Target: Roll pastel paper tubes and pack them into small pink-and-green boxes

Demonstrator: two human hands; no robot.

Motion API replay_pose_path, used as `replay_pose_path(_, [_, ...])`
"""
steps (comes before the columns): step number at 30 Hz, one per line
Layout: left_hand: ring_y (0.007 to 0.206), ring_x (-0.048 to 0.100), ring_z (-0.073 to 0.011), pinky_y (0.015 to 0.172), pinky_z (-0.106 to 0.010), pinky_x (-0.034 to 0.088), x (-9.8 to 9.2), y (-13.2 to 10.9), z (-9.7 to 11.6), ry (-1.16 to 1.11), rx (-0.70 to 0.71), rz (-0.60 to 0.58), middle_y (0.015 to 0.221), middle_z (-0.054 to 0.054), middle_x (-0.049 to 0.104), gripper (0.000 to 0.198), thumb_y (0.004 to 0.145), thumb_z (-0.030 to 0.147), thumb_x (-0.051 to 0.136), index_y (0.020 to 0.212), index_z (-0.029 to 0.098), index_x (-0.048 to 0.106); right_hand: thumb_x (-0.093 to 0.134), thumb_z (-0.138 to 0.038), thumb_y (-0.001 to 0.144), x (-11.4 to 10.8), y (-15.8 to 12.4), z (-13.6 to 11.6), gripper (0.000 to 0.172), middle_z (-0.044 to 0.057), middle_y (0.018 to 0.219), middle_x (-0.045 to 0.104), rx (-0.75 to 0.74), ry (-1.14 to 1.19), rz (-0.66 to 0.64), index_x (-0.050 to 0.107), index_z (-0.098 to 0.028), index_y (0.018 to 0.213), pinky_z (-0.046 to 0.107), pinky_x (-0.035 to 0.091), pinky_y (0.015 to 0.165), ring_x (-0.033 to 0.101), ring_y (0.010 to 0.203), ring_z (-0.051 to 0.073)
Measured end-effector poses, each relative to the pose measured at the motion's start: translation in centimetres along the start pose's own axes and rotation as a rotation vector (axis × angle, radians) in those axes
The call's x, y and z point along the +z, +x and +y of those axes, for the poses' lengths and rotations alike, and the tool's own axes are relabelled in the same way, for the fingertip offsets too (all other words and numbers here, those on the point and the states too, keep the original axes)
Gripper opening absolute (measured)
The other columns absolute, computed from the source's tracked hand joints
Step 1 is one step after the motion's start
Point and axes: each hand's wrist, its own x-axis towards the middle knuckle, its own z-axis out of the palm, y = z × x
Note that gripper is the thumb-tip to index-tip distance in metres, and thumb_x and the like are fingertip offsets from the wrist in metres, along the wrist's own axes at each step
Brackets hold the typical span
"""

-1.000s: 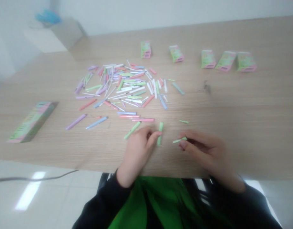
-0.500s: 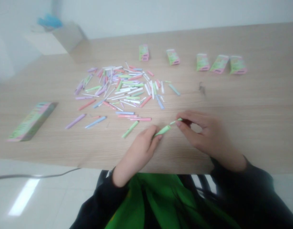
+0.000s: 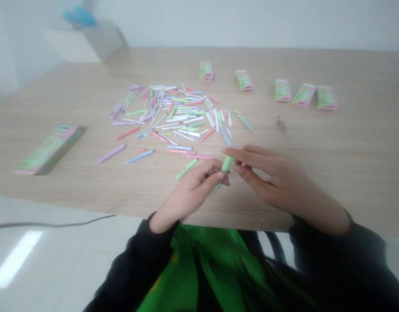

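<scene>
Pinched in my left hand (image 3: 199, 180) is a green pen barrel (image 3: 227, 164), tilted with its wider end up and away from me. A thin green tip shows below my left fingers. My right hand (image 3: 267, 173) is at the barrel's upper end, its index fingertip against or just over that end. The right thumb stands apart from the index finger, and nothing shows between them. Another green pen barrel (image 3: 187, 169) lies on the table just left of my hands, beside pink pen pieces (image 3: 199, 157) and a blue one (image 3: 179, 147).
A wide heap of coloured pen parts and white sticks (image 3: 183, 119) covers the table's middle. Several small green-pink boxes (image 3: 282, 91) stand behind it. A long flat box (image 3: 50, 149) lies at left, a white box (image 3: 98, 41) with something blue at the back left.
The thin green piece my right hand pinched is out of sight. The barrel has turned more upright, and my right fingers have come to its end and spread. The view has shifted slightly.
</scene>
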Motion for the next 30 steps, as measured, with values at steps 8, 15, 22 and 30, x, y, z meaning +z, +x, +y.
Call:
replay_pose_path(8, [0.087,0.063,-0.0143,0.085,-0.027,0.047,-2.7,0.4,1.3,-0.05,0.14,0.096,0.09,-0.003,0.07,0.026,0.107,0.032,0.047,0.098,0.017,0.065,0.056,-0.019,0.097,-0.4,2.0,-0.7,0.042,0.003,0.093,0.07,0.053,-0.049,0.093,0.059,-0.021,0.139,0.029,0.054,0.07,0.062,0.071,0.015])
replay_pose_path(15, [0.068,0.059,-0.0111,0.066,-0.024,0.046,-3.0,-0.3,1.7,-0.041,0.064,0.11,0.074,0.003,0.063,0.012,0.099,0.027,0.061,0.103,0.017,0.066,0.057,-0.033,0.103,1.5,2.7,-1.1,0.031,0.003,0.1,0.072,0.223,0.48,0.12,0.065,-0.026,0.132,0.029,0.057,0.075,0.067,0.084,0.016])
replay_pose_path(22, [0.071,0.059,-0.0127,0.067,-0.024,0.044,-3.8,-0.9,2.7,0.52,0.096,0.298,0.078,0.002,0.066,0.008,0.087,0.017,0.071,0.082,0.018,0.065,0.073,-0.028,0.091,6.8,2.8,0.9,0.013,0.001,0.087,0.075,0.55,1.309,0.006,0.081,-0.023,0.1,0.025,0.057,0.077,0.067,0.078,0.012])
replay_pose_path(30, [0.069,0.063,-0.0133,0.063,-0.024,0.044,-4.9,-0.7,3.4,0.473,0.032,0.264,0.077,0.003,0.072,0.002,0.087,0.02,0.073,0.086,0.018,0.072,0.071,-0.019,0.09,7.2,2.6,1.1,0.012,0.003,0.086,0.076,0.756,1.598,-0.081,0.081,-0.016,0.096,0.018,0.056,0.076,0.067,0.077,0.009])
